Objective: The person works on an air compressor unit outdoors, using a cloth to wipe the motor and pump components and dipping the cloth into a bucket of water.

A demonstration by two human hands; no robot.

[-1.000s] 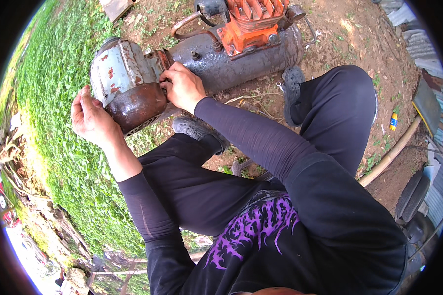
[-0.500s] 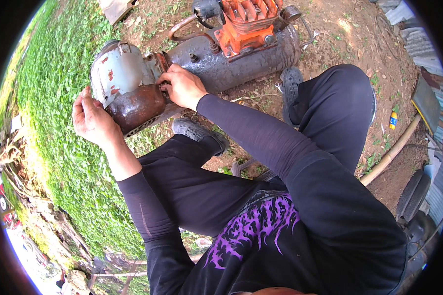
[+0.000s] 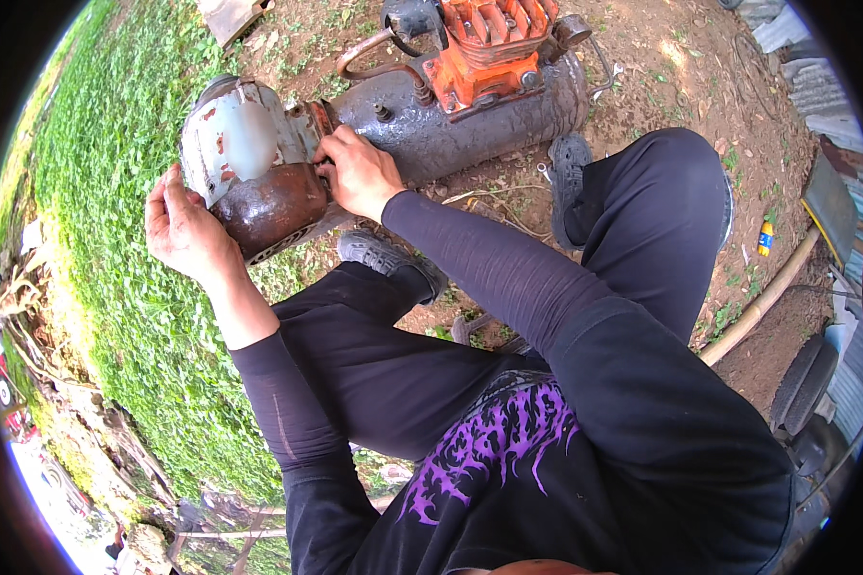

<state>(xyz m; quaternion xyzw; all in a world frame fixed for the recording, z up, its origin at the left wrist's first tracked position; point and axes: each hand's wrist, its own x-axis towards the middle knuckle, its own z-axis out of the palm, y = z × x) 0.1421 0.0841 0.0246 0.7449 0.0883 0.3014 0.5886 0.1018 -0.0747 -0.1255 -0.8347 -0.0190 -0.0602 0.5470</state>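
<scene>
An air compressor lies on the ground in front of me, with a dark grey tank (image 3: 465,139) and an orange finned pump (image 3: 494,62) on top. At its left end sits an electric motor (image 3: 244,139), pale grey and rusty brown with flaking paint. My left hand (image 3: 190,230) is at the motor's left end, thumb and fingers pinched together; what they hold, if anything, is hidden. My right hand (image 3: 362,177) works at the motor's right end, beside a rusty bracket (image 3: 318,120). Its fingers are curled inward, and whatever is between them cannot be seen.
Behind the fittings a curved pipe (image 3: 364,53) runs to the pump. A wrench (image 3: 545,172) lies by my shoe (image 3: 568,163). To the right are a yellow bottle (image 3: 765,238), a bamboo pole (image 3: 762,297) and corrugated metal sheets (image 3: 834,105). Grass (image 3: 115,240) covers the left side.
The view has shifted slightly, so the compressor sits a little further right and lower. Both hands keep their places at the motor's two ends, with only small finger movement.
</scene>
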